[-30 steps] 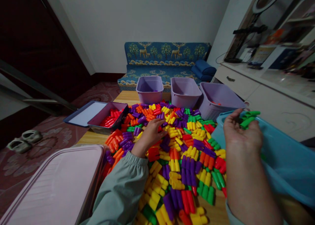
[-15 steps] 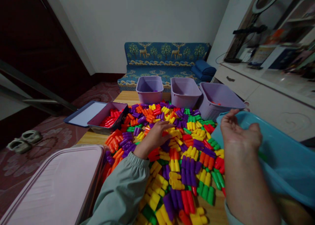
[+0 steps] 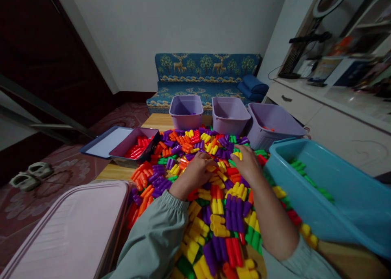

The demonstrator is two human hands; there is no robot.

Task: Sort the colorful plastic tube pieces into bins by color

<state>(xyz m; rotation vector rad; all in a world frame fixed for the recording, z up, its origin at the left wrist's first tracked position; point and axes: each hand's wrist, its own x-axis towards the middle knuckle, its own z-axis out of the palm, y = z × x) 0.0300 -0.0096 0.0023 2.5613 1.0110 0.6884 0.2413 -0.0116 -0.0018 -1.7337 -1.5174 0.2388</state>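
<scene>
A thick heap of plastic building blocks in yellow, purple, red, orange and green spreads over the wooden table. My left hand lies low over the middle of it, fingers curled on a yellow block. To its right, my right hand reaches down into the heap, its thumb and fingers apart around another yellow block. Beside my right forearm stands a blue bin with several green blocks along its bottom.
Three purple bins line the table's far edge. An open tin box with red blocks is at the left, and a pale pink lidded container is nearer. A patterned sofa is behind; a white cabinet is at the right.
My right hand has moved left from the blue bin's near edge, turned over, and come down on the heap. My left hand stays nearly in place, with fingers more curled.
</scene>
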